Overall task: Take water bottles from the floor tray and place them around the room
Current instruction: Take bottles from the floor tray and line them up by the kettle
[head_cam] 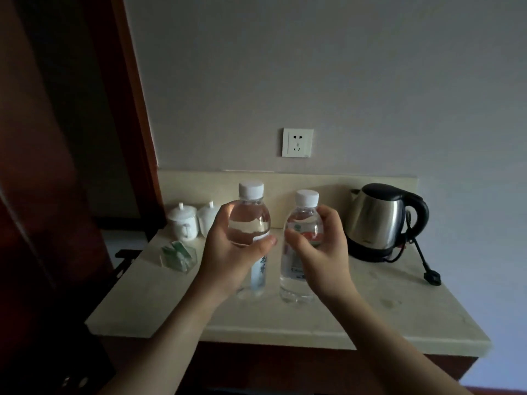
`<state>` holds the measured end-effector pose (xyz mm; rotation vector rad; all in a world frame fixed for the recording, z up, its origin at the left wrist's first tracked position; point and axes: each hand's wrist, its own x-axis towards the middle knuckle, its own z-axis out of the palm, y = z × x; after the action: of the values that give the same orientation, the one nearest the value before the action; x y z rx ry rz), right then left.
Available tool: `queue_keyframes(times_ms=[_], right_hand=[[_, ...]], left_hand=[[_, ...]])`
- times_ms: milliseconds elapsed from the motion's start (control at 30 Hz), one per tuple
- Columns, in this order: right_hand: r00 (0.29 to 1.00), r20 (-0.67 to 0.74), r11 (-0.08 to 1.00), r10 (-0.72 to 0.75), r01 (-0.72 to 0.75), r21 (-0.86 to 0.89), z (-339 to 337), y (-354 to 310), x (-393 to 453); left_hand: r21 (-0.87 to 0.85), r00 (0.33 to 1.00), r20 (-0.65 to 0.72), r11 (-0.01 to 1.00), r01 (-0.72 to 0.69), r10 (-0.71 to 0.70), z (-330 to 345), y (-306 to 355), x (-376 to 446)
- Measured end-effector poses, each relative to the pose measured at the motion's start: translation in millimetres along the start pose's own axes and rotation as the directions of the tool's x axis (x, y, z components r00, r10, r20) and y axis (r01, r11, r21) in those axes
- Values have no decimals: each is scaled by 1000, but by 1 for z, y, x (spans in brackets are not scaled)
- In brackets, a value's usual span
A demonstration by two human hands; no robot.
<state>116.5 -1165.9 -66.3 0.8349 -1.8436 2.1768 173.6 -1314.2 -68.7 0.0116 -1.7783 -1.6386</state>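
Note:
Two clear water bottles with white caps stand upright side by side over a cream stone counter [313, 317]. My left hand [228, 252] is wrapped around the left bottle [251, 220] at its upper half. My right hand [322, 249] grips the right bottle [302, 223] around its labelled middle. The bottle bases sit at or just above the counter top; I cannot tell if they touch it. The floor tray is out of view.
A steel electric kettle [379, 220] with a black handle, base and loose plug cord stands at the right. Two white lidded cups [184, 222] and a clear packet with green contents [178, 256] sit at the left. A wall socket [297, 142] is above; dark wood panelling at the left.

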Motion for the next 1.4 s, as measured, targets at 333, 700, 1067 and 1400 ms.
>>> queue_keyframes(times_ms=[333,700,1067,1400], right_hand=[[966,-258,969,23,-85,-231,32,109,45],[974,-215,914,75,-154,-377,9,174,38],[907,124,837,403,-310,-451,-41,201,17],[950,-74,724,303,-281,-630,-11,224,59]], left_hand=[[72,978,160,990,121,-131,1,-116,74],[205,950,155,949,237,-271,2,-175,74],[425,932,88,859,285,-353,-7,-209,35],[423,923,18,839,341,-385,-8,-236,64]])
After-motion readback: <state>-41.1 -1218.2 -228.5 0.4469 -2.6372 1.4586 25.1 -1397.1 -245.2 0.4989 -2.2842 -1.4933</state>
